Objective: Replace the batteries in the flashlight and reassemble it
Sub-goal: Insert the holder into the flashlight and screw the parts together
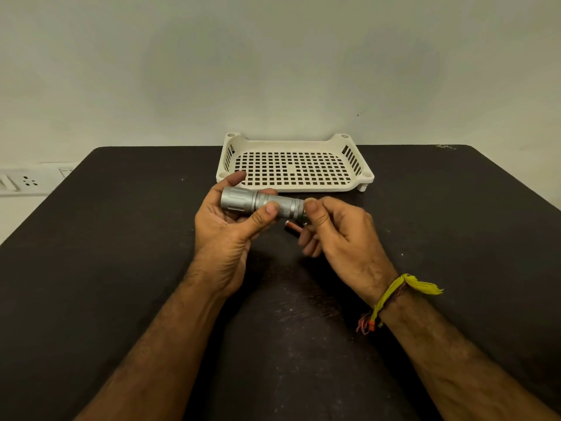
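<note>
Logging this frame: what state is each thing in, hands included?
Flashlight: horizontal, held above the table, head to the left.
Left hand: grips the flashlight body.
Right hand: fingers pinch the flashlight's tail end.
Battery: lies on the table under the hands.
Tray: upright, nothing in it.

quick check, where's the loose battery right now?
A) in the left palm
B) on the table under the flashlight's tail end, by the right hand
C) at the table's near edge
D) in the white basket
B: the battery lies on the dark table just below the tail of the flashlight, beside the right hand; the basket holds nothing.
</note>
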